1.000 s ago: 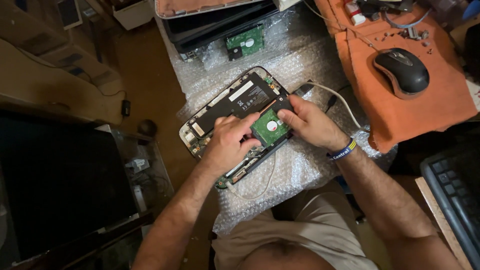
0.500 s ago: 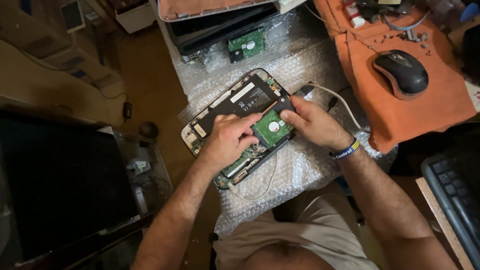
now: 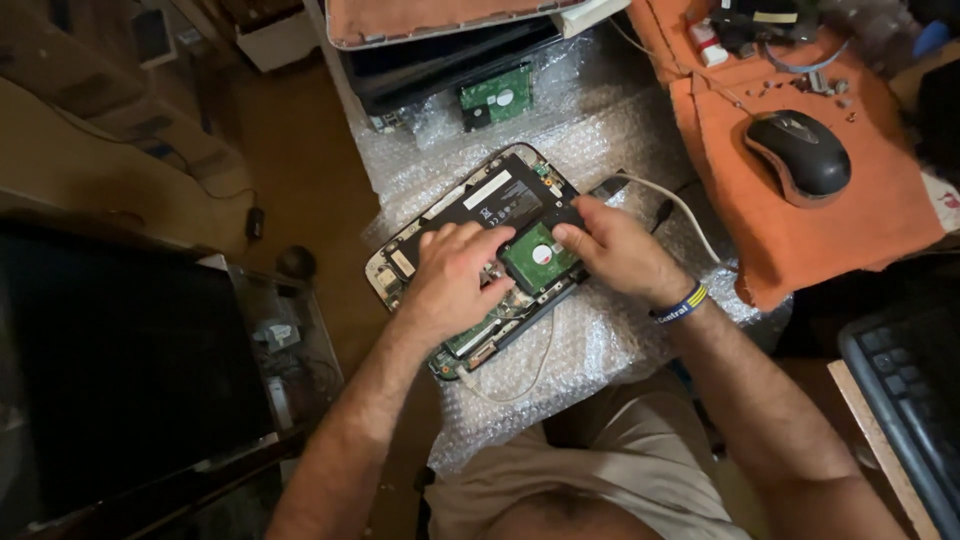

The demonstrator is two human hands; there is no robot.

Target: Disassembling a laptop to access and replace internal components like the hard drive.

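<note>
Green drive board, black mouse, orange cloth, clear bubble wrap
</note>
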